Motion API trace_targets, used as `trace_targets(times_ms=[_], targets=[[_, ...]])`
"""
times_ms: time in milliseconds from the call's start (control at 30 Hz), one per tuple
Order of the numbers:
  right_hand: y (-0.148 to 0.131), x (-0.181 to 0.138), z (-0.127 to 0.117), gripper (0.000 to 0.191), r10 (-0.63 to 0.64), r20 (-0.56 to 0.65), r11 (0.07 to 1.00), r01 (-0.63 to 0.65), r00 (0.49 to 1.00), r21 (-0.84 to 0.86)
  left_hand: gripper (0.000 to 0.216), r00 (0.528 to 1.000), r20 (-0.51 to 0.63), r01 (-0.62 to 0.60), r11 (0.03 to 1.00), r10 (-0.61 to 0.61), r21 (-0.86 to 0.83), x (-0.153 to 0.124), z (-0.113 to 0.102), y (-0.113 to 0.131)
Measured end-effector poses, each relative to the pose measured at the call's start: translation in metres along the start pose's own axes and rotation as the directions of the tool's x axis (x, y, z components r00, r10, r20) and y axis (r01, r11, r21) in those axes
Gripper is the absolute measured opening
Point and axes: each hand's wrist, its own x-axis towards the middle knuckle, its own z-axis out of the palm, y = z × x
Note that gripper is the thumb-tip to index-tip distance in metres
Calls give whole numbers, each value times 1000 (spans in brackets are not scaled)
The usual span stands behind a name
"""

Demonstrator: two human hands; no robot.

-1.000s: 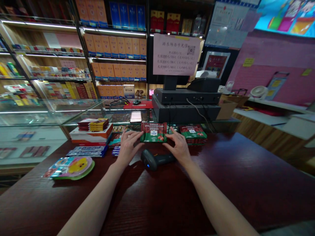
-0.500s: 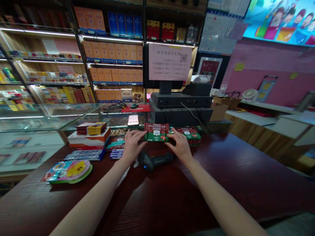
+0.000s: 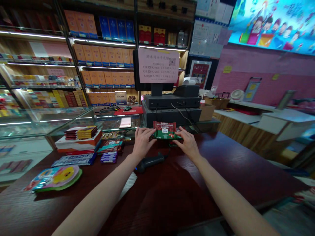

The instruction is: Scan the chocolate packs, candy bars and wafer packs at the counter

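Note:
Between my two hands I hold a red and green packet of almond dark chocolate (image 3: 164,130), its printed front facing me. My left hand (image 3: 143,141) pinches its left end, and my right hand (image 3: 187,141) grips the right end. Behind and below it, more red and green packets are mostly hidden. On the dark wooden counter (image 3: 152,196), a black barcode scanner (image 3: 151,161) lies just below my hands. To the left are small purple packets (image 3: 109,157) and teal and brown packets (image 3: 111,146).
Further left lie blue-silver packets (image 3: 75,159), a toy in a blister pack (image 3: 55,177) and a white-orange box (image 3: 78,142) topped with red and yellow packets (image 3: 80,132). A cash register (image 3: 172,113) with a sign-covered screen stands behind; a phone (image 3: 125,122) rests on the glass case.
My hands have carried the chocolate packet to the right, over the stack of similar packets, now largely covered. The camera view has turned slightly to the right.

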Motion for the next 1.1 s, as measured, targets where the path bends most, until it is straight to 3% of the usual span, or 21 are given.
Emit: trace_targets(times_ms=[467,733,933,1100], targets=[[52,4,-29,25,84,74,996,-82,994,-24,44,994,71,88,995,-85,-45,27,43,39],[48,10,-30,23,186,159,959,-215,970,186,37,980,121,171,978,-156,-120,32,76,55],[53,6,-30,24,155,103,973,-170,983,156,37,982,95,175,975,-163,-138,29,88,68],[67,-3,-35,34,129,126,983,-144,984,116,38,984,92,165,974,-152,-153,31,90,68]])
